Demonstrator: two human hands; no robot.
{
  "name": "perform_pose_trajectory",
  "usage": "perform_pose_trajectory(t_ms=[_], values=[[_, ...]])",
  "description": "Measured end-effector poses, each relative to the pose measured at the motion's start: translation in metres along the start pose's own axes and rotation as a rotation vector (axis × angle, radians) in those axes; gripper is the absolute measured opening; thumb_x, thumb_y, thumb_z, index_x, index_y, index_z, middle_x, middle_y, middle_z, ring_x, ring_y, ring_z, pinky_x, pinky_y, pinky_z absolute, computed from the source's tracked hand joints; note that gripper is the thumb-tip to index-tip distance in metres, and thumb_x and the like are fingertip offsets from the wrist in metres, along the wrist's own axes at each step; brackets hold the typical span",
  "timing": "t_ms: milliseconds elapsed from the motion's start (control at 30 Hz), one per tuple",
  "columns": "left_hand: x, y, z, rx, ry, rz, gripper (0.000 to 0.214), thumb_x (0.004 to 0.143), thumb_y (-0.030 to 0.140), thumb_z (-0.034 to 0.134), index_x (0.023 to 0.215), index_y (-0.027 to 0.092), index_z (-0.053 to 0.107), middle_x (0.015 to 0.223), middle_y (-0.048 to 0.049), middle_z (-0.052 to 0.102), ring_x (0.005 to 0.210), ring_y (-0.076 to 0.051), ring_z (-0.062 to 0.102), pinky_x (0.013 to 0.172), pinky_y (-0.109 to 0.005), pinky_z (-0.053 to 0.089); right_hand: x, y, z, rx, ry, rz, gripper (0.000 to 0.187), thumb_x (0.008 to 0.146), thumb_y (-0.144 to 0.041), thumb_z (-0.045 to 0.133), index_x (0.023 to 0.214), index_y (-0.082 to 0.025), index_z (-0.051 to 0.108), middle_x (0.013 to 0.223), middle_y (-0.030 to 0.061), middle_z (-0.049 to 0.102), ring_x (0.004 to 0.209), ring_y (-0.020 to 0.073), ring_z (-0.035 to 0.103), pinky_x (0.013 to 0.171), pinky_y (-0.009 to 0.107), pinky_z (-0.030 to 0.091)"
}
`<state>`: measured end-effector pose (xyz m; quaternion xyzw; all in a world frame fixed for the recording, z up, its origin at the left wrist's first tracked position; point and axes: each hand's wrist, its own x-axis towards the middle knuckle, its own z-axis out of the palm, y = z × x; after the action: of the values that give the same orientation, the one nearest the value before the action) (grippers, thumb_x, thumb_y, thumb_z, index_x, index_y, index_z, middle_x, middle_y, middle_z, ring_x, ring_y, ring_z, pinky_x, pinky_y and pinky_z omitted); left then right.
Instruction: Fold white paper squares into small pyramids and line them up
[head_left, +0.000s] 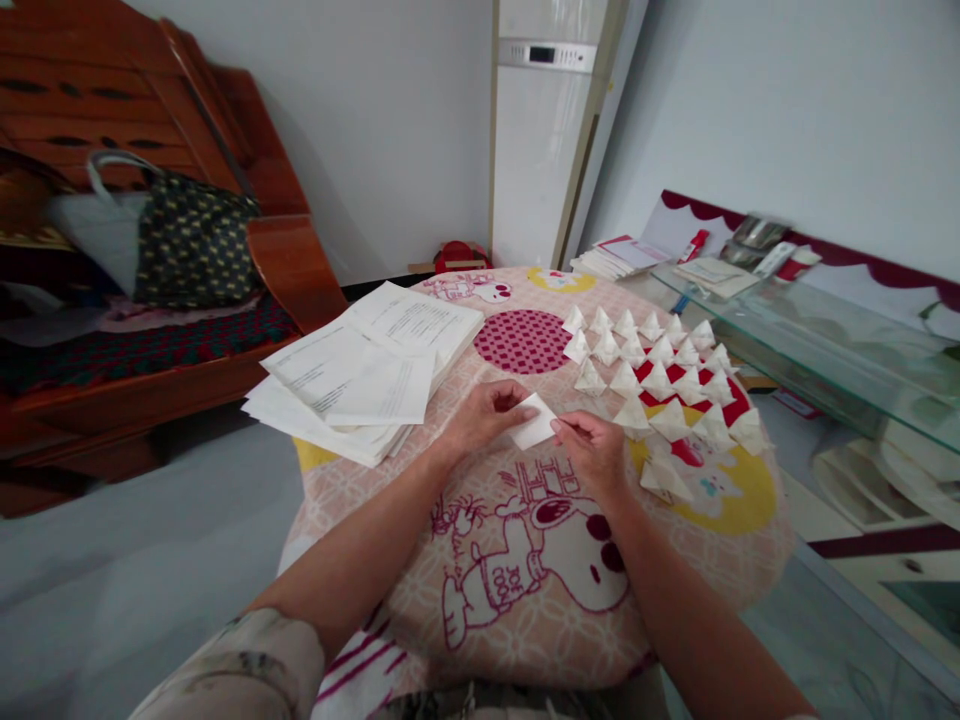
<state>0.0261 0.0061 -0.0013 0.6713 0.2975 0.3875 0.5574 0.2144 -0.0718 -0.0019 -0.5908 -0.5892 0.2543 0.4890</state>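
A small white piece of folded paper (534,422) is held up between my two hands, over the middle of the round table. My left hand (487,415) pinches its left side between thumb and fingers. At its right corner, the thumb and fingertips of my right hand (596,445) close on it. Several rows of folded paper pyramids (660,380) stand on the right of the table, the closest one (664,480) just right of my right hand. To the left lies a fanned stack of printed paper sheets (367,370).
A patterned tablecloth (525,560) with cartoon dogs covers the table. On the right is a glass-topped cabinet (810,340) with papers and small items. A wooden bench (285,270) holding a dark patterned bag (195,240) stands at left. A tall white appliance (544,150) is behind.
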Motion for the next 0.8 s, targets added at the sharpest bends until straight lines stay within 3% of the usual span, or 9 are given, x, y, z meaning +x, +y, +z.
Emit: perform_pose_trajectory(t_ms=[300,567,800], values=[[-0.005,0.016,0.007,0.062,0.138,0.137,0.027,0.079,0.039,0.075,0.076,0.012,0.068,0.069,-0.0008,0.064,0.061,-0.008,0.052,0.058,-0.02,0.041,-0.001,-0.002,0.0,0.003,0.0,-0.127,0.021,0.085,-0.036,0.063,0.074,-0.02,0.07,0.06,0.0002,0.066,0.054,0.0141,0.058,0.053,0.025,0.044],[-0.007,0.015,0.011,-0.063,0.134,0.081,0.024,0.08,0.035,0.075,0.078,0.013,0.066,0.065,0.0017,0.06,0.054,-0.006,0.049,0.051,-0.019,0.039,0.0,-0.003,0.003,0.274,0.016,0.041,0.02,0.082,-0.037,0.065,0.075,-0.019,0.068,0.053,-0.0015,0.063,0.042,0.0116,0.051,0.042,0.023,0.038],[-0.007,0.017,0.012,0.027,0.133,-0.007,0.026,0.081,0.037,0.07,0.072,0.013,0.063,0.062,0.0025,0.057,0.052,-0.006,0.046,0.049,-0.019,0.033,0.0,-0.002,0.006,0.33,-0.027,0.114,0.019,0.079,-0.036,0.066,0.07,-0.019,0.066,0.046,-0.004,0.056,0.039,0.01,0.047,0.039,0.022,0.034]])
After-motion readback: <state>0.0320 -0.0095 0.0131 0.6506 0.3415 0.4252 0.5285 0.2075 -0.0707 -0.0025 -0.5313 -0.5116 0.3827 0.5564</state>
